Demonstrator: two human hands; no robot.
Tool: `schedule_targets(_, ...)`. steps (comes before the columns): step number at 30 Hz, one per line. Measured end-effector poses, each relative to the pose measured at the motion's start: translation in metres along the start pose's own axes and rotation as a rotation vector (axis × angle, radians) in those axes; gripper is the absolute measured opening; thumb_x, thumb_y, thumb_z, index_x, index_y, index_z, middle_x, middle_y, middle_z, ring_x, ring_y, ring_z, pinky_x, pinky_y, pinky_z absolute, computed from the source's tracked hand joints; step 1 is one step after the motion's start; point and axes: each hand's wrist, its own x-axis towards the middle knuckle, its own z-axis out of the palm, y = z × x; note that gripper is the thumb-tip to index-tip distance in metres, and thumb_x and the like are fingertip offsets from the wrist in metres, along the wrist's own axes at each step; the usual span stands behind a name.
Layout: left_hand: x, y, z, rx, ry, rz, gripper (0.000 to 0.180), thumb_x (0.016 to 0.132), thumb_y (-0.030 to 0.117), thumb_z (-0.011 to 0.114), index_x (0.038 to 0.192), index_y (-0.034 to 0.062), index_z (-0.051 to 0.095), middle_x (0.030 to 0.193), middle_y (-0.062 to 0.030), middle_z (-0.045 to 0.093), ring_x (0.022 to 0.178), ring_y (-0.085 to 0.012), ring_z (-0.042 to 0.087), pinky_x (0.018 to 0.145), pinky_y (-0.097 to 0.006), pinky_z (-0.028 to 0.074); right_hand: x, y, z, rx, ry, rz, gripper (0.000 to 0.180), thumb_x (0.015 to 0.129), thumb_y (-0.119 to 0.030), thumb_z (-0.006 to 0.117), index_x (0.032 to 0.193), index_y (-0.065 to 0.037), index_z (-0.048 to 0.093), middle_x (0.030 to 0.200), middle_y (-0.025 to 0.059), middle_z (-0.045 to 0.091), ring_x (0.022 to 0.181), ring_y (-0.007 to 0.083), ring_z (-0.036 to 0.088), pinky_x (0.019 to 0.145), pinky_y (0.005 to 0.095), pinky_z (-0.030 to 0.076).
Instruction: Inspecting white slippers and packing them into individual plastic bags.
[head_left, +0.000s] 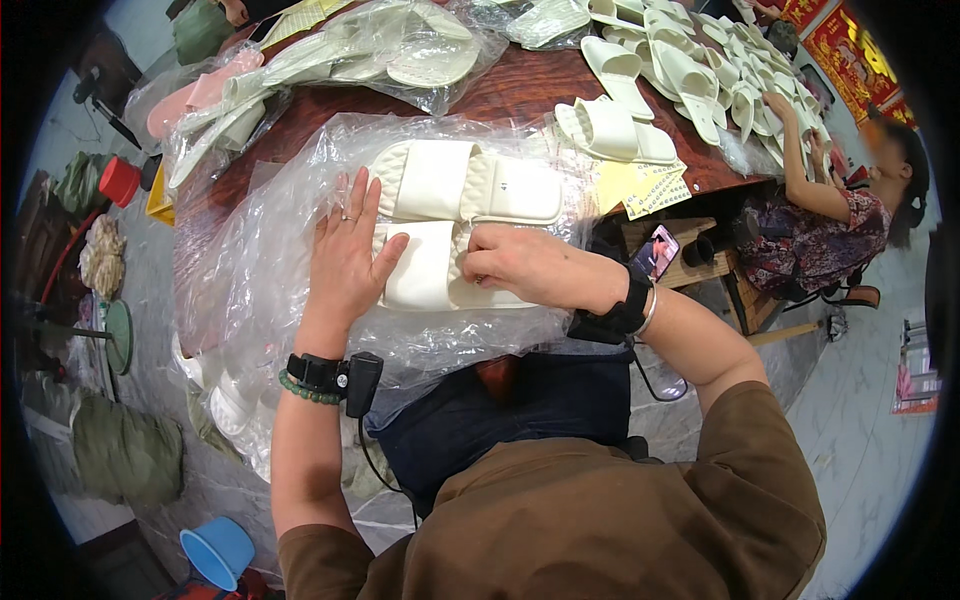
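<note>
A pair of white slide slippers lies side by side on clear plastic sheeting (270, 200) in front of me. The far slipper (430, 180) has a small printed mark on its insole. Against the near slipper (418, 270) rests the thumb side of my left hand (348, 240), its fingers stretched out flat over the plastic. My right hand (510, 262) is over the near slipper's insole, fingers curled and pressed together. Whatever may be between those fingertips is hidden.
Yellow sticker sheets (645, 188) lie right of the pair, beside more white slippers (610, 130). Bagged slippers (340, 50) fill the table's far left, with a slipper heap (690, 70) far right. A co-worker (830, 210) sits there, reaching toward the heap. A phone (657, 252) stands near my right wrist.
</note>
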Motion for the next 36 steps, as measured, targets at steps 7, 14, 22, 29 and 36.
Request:
schedule_targets(7,0.001,0.001,0.000,0.019,-0.003,0.004,0.073,0.099,0.054,0.047,0.152,0.0035,0.039,0.162,-0.0133,0.031,0.149,-0.0379,0.028,0.119,-0.054,0.022,0.011,-0.001,-0.006,-0.051,-0.070,-0.015,0.007,0.084,-0.003,0.062,0.090,0.000,0.060,0.096,0.0143,0.058,0.095,0.0338,0.062,0.078,0.0407,0.050)
schedule_targets(14,0.000,0.001,0.000,0.004,-0.006,-0.001,0.074,0.099,0.057,0.045,0.152,0.0039,0.039,0.162,-0.0136,0.031,0.149,-0.0381,0.028,0.118,-0.055,0.022,0.017,-0.007,-0.007,-0.131,-0.123,-0.020,0.010,0.083,-0.005,0.060,0.090,0.003,0.062,0.092,0.0165,0.059,0.089,0.0341,0.064,0.078,0.0423,0.052)
schedule_targets(22,0.000,0.001,0.000,0.026,-0.006,0.003,0.075,0.099,0.056,0.046,0.152,0.0036,0.039,0.162,-0.0145,0.031,0.150,-0.0379,0.026,0.118,-0.055,0.023,0.010,-0.009,-0.004,-0.266,-0.116,-0.091,0.013,0.080,-0.001,0.061,0.091,0.003,0.057,0.094,0.0167,0.057,0.093,0.0347,0.063,0.078,0.0426,0.053)
schedule_targets(29,0.000,0.000,0.000,0.024,0.001,0.009,0.073,0.099,0.053,0.048,0.151,0.0035,0.039,0.162,-0.0136,0.031,0.150,-0.0382,0.026,0.118,-0.054,0.023,-0.011,0.004,-0.029,0.199,-0.065,0.095,0.013,0.083,0.007,0.056,0.092,0.000,0.051,0.093,0.0129,0.053,0.087,0.0325,0.057,0.078,0.0379,0.049)
schedule_targets(36,0.000,0.001,-0.002,0.025,-0.015,-0.002,0.074,0.099,0.054,0.047,0.152,0.0034,0.038,0.163,-0.0127,0.030,0.150,-0.0382,0.026,0.119,-0.054,0.022,-0.021,0.039,-0.096,-0.160,-0.019,0.194,0.010,0.087,0.004,0.057,0.093,-0.002,0.051,0.094,0.0130,0.054,0.088,0.0331,0.056,0.078,0.0390,0.046)
